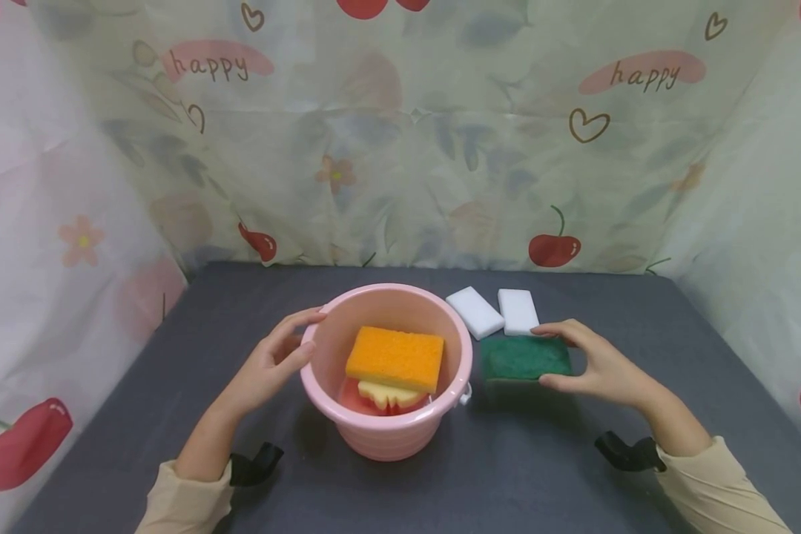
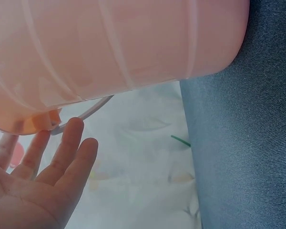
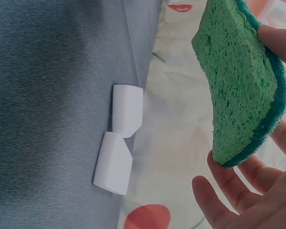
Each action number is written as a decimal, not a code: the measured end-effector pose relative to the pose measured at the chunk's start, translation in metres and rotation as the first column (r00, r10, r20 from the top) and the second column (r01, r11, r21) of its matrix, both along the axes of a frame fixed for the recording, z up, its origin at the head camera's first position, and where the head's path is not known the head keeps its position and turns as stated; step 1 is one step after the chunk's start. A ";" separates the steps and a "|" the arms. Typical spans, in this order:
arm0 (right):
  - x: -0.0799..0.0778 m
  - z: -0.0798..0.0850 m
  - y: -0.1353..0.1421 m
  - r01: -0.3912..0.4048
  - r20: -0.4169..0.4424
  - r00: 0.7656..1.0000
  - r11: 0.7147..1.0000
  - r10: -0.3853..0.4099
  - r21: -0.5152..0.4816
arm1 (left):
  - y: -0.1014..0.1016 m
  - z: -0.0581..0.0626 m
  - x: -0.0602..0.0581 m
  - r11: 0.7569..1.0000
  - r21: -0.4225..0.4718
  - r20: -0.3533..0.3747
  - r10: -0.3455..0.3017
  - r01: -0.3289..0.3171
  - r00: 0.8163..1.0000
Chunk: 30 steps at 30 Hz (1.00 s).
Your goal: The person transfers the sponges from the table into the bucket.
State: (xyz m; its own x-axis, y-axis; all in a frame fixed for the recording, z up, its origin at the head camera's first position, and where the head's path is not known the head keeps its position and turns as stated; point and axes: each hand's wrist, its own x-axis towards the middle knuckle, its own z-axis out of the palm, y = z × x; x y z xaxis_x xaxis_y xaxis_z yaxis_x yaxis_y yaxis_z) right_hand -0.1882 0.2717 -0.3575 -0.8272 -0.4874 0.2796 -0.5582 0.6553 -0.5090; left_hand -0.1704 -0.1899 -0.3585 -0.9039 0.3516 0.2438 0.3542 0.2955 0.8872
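Note:
My right hand pinches a green sponge between thumb and fingers, holding it above the table to the right of a pink bucket. In the right wrist view the sponge shows a porous light-green side and a darker green layer. My left hand touches the bucket's left rim, its fingers fairly straight; the left wrist view shows those fingers near the handle joint. Inside the bucket lies an orange sponge on top of a pale yellow and red piece, partly hidden.
Two white blocks lie behind the green sponge, to the right of the bucket, close together. A dark grey cloth covers the table. Patterned curtains stand behind and at both sides.

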 end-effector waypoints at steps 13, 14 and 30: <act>0.000 0.014 -0.001 -0.023 -0.072 0.997 0.999 0.020 -0.045 | -0.001 -0.001 0.000 1.000 0.007 -0.025 -0.005 0.005 1.000; 0.000 0.015 -0.001 -0.021 -0.072 0.997 0.999 0.018 -0.048 | -0.001 -0.001 0.000 1.000 0.007 -0.028 -0.005 0.005 1.000; 0.002 0.032 -0.006 0.023 -0.106 0.994 0.995 -0.034 -0.101 | -0.001 -0.002 -0.001 0.999 0.024 -0.025 -0.021 0.022 0.999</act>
